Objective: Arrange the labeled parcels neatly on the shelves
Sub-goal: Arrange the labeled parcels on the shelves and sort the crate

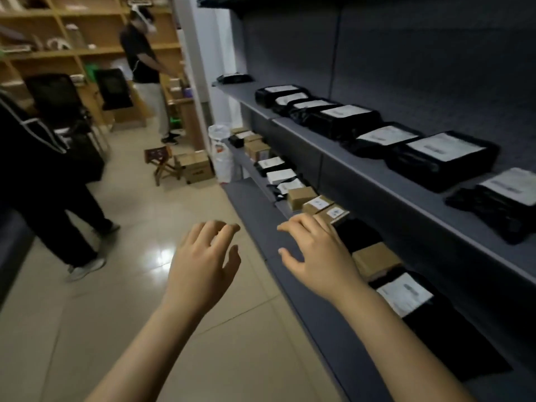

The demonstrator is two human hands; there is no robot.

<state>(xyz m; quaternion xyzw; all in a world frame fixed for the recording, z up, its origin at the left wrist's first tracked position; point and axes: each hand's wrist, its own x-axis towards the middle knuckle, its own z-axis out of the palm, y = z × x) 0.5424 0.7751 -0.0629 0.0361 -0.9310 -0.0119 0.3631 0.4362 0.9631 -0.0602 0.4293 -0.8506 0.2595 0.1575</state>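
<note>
Your left hand [203, 256] and right hand [316, 250] are empty and relaxed; a careless reach could knock the small boxes [317, 203] off the shelf [255, 216].

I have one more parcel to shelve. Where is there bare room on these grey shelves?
Upper grey metal shelf: bare between the lone black bag at its far end and the row of white-labelled black bags, and behind that row. Lower grey shelf: bare front strip beside the right hand. Its brown cardboard boxes sit packed.
</note>
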